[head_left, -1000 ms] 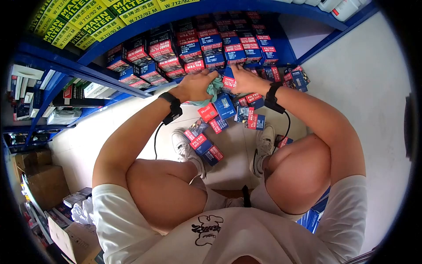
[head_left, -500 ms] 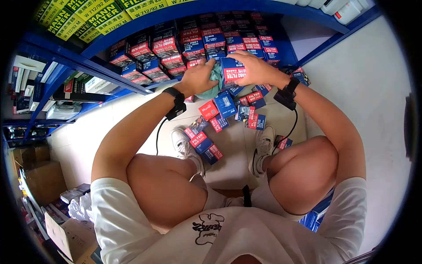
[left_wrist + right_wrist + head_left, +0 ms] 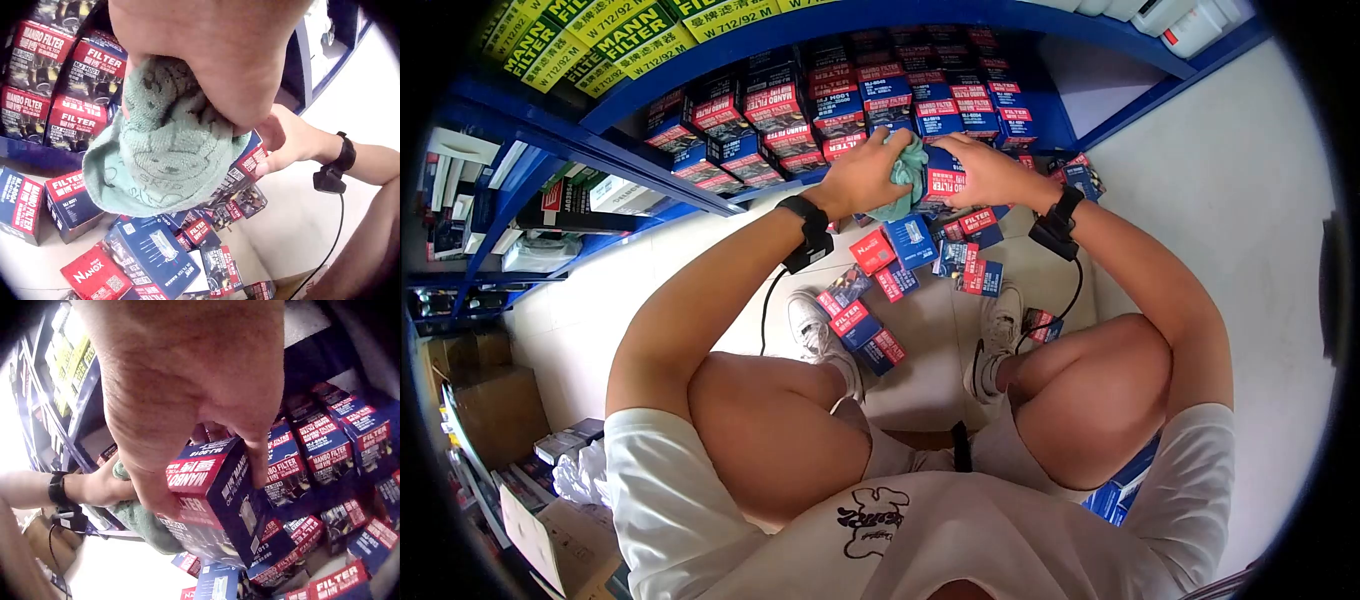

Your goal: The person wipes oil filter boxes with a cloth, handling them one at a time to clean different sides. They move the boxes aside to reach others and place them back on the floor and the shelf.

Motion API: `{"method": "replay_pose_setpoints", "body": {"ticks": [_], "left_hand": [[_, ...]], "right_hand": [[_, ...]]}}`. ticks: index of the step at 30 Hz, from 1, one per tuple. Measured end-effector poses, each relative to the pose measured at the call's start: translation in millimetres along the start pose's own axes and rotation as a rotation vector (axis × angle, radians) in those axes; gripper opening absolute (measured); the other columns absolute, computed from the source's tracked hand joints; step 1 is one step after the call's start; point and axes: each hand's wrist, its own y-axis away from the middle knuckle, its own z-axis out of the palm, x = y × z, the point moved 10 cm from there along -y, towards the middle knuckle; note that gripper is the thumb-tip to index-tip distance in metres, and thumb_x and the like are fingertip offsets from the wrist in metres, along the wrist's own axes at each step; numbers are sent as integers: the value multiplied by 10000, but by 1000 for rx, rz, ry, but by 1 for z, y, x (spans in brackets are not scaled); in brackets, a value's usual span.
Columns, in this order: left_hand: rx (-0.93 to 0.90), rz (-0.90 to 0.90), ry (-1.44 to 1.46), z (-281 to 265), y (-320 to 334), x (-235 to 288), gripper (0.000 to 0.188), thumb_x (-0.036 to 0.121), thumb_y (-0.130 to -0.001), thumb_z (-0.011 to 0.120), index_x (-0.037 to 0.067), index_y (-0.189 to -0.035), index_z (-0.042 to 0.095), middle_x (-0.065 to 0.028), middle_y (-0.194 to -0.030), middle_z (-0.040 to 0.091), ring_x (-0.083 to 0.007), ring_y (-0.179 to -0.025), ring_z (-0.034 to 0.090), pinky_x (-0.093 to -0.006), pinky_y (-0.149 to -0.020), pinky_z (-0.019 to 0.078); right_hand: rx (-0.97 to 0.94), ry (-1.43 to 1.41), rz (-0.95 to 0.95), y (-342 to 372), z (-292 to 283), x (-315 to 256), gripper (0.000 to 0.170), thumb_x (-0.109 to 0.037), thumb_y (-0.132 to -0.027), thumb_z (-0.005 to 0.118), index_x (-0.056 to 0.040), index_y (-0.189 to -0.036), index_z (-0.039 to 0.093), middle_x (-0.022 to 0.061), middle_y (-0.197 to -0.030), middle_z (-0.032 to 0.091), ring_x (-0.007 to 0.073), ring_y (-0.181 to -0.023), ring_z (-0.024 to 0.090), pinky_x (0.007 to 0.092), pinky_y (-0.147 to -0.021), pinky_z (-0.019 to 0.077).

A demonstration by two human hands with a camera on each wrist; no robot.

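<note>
My right hand (image 3: 990,172) grips a blue, red and white oil filter box (image 3: 212,494), thumb on one side and fingers on the other, in front of the lower shelf. A crumpled light green cloth (image 3: 169,150) is bunched in my left hand (image 3: 862,178). In the head view the cloth lies against the left side of the box. From the left wrist, the cloth hides most of the box, and the left fingers are largely covered by it. The right wrist view shows the box tilted, with one printed side and its top edge facing the camera.
Rows of similar filter boxes (image 3: 780,115) fill the blue shelf (image 3: 1055,100) ahead. Several loose boxes (image 3: 865,335) lie on the tiled floor between the white shoes (image 3: 825,340). Yellow-green boxes (image 3: 635,45) stand on the shelf above. Cardboard boxes (image 3: 500,415) are at the left.
The right hand has brought the filter box up from low by the shelf front and tilted it. The left hand with the cloth has shifted right and up, against the box.
</note>
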Motion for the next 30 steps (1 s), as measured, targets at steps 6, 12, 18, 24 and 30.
{"method": "replay_pose_setpoints", "body": {"ticks": [6, 12, 18, 24, 30], "left_hand": [[-60, -14, -58, 11, 6, -10, 645, 246, -767, 750, 99, -1311, 437, -228, -1160, 531, -445, -1063, 605, -493, -895, 517], [-59, 22, -45, 18, 8, -8, 646, 248, -769, 746, 96, -1315, 437, -228, -1168, 534, -442, -1057, 610, -498, -892, 520], [-59, 10, -22, 15, 8, -5, 647, 251, -777, 744, 84, -1316, 427, -228, -1180, 534, -446, -1062, 607, -495, -903, 517], [-88, -14, -42, 14, 9, -13, 643, 254, -779, 746, 92, -1312, 425, -217, -1195, 536, -434, -1099, 597, -487, -908, 521], [-91, -1, -33, 16, 11, -21, 644, 242, -777, 750, 85, -1307, 419, -217, -1192, 540, -430, -1110, 594, -484, -911, 520]], "right_hand": [[38, 85, 81, -6, 8, 11, 785, -230, -737, 796, 14, -1393, 440, 240, -1310, 533, 392, -1233, 527, 430, -1023, 456], [84, 85, 255, -14, 9, 49, 749, -330, -831, 734, -14, -1428, 410, 286, -1290, 565, 437, -1231, 538, 479, -1005, 476], [-288, 182, 456, 6, 48, 46, 1170, -562, -711, 811, 22, -1530, 215, 363, -1473, 370, 500, -1402, 353, 506, -1136, 360], [-328, 252, 283, -5, 48, 45, 1121, -344, -572, 912, 10, -1469, 340, 279, -1494, 356, 508, -1301, 443, 525, -1076, 425], [-343, 239, 279, 1, 42, 24, 1156, -298, -619, 904, -34, -1529, 242, 290, -1531, 317, 502, -1266, 500, 488, -1059, 445]]}}
